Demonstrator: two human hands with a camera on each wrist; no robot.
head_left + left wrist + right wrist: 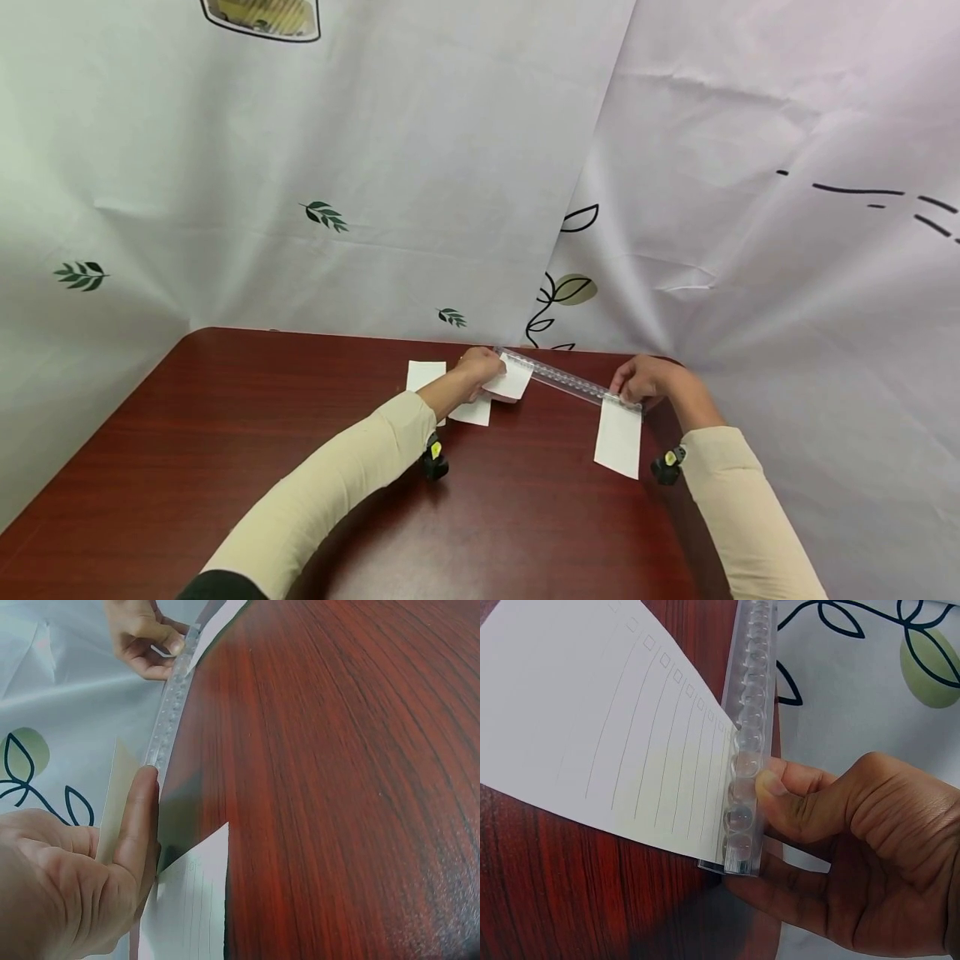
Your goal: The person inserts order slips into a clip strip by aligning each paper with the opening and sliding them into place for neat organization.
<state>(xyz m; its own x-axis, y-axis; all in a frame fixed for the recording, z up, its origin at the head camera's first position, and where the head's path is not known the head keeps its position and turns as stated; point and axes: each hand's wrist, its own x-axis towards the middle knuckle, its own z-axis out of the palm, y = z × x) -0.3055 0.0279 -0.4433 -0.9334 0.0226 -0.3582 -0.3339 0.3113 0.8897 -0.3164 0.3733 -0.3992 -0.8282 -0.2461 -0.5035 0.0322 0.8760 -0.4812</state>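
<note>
My right hand (642, 379) pinches a clear plastic strip (566, 382) near its right end. The strip has a row of rounded bubbles (739, 817) along it. A white paper sheet (618, 437), printed with lines and small checkboxes, hangs toward me with its edge at the strip under the right thumb. At the strip's other end my left hand (478, 367) holds a white paper slip (512, 377) between thumb and fingers. In the left wrist view its index finger (142, 802) lies along the strip, and a lined paper (187, 900) sits below the hand.
More white slips (426, 373) lie on the dark red wooden table (300, 400), left of and beneath the left hand. A white printed cloth (420, 167) hangs right behind the table's far edge and along the right side.
</note>
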